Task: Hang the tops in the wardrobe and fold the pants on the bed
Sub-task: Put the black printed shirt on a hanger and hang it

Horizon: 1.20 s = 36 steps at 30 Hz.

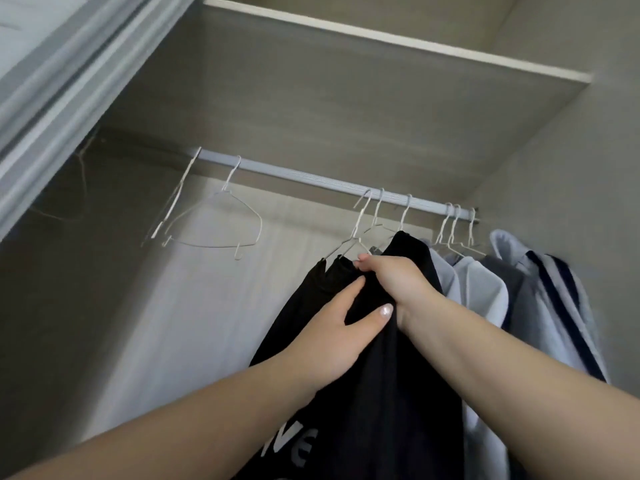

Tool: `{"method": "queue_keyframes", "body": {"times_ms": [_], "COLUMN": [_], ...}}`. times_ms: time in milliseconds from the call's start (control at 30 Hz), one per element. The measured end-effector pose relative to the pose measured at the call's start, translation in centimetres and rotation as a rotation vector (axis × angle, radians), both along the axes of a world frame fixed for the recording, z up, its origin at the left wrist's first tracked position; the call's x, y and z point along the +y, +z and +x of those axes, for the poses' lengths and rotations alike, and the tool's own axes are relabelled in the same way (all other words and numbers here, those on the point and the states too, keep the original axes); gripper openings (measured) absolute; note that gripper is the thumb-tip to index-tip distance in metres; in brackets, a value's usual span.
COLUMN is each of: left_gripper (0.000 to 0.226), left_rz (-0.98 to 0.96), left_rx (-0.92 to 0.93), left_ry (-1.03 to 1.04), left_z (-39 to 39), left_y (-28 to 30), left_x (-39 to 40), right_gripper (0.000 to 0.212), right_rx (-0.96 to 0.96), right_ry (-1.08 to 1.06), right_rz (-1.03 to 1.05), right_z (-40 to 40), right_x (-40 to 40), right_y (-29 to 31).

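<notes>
- Settling the black top (388,375) on its wire hanger (349,242) calls for even shoulders.
- Right hand (391,278) fingers curl, gripping the collar just below the rail (311,180).
- Left hand (332,337) pinches fabric beneath them.

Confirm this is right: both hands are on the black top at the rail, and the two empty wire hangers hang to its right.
One thing is wrong. In the head view the two empty wire hangers hang left of the black top, not right. The left hand and right hand are on it, at the rail.
</notes>
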<state>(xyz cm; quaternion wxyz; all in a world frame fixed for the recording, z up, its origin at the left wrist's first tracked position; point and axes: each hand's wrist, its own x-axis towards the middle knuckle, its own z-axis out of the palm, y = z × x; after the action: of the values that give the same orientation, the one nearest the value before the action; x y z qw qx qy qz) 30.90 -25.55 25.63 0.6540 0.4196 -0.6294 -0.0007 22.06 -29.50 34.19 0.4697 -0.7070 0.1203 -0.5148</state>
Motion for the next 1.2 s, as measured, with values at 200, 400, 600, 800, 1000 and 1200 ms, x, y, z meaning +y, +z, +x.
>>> {"method": "queue_keyframes", "body": {"times_ms": [200,400,600,800,1000,1200], "left_gripper": [0.069,0.081,0.068,0.060,0.035,0.029], "left_rz": [-0.058,-0.145,-0.107,-0.065,-0.053,-0.006], "left_rx": [-0.027,-0.023,0.016,0.042,0.093,0.212], "left_ry": [-0.037,-0.016,0.008,0.031,-0.020,-0.023], "left_z": [2.7,5.2,6.9,5.1,4.1,3.9], "left_y": [4.8,9.1,8.7,5.8,2.8,-3.1], "left_x": [-3.8,-6.5,-8.1,-7.7,-4.6,-0.4], "right_gripper": [0.018,0.032,0.024,0.012,0.009,0.040], "right_rx": [0.004,0.006,0.048,-0.012,-0.186,-0.203], "right_ry": [-0.151,-0.238,-0.179,0.026,0.240,0.313], "right_rz": [-0.119,-0.232,-0.191,-0.090,-0.156,-0.395], "right_z": [3.5,6.4,8.4,7.8,7.1,6.6], "right_x": [-3.6,-5.7,-8.1,-9.0,-8.4,-5.7], "right_y": [4.9,9.6,9.1,7.6,2.2,-6.9]}}
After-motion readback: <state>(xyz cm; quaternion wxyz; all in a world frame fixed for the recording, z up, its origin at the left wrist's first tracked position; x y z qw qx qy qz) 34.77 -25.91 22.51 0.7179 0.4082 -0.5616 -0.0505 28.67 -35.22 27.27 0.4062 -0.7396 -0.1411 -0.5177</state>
